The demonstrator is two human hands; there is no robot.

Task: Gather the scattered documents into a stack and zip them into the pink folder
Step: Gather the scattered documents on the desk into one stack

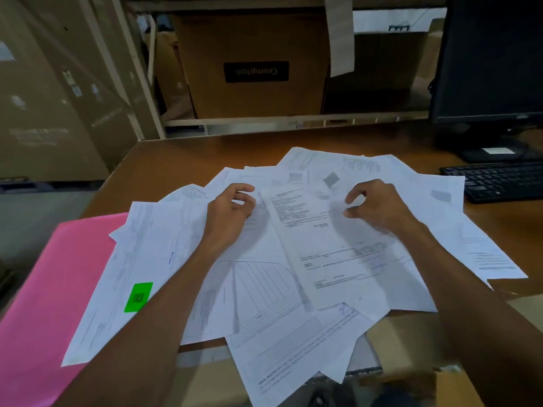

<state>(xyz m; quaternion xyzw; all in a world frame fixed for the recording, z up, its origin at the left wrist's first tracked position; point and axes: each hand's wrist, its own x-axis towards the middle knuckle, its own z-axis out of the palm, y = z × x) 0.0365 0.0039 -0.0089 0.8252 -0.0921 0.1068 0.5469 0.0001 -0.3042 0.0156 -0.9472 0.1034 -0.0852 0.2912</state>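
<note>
You can read one word only: "Crompton", upside down on the black label [256,71] of the cardboard box [255,39]; the documents' [323,230] print is too blurred.

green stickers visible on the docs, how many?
1: green sticker on the leftmost sheet, overlapping the pink folder. Others may be hidden under overlapping documents.

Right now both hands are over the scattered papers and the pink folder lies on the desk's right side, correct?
Wrong side: the head view shows the pink folder on the left. The left hand and right hand are over the scattered papers.
</note>
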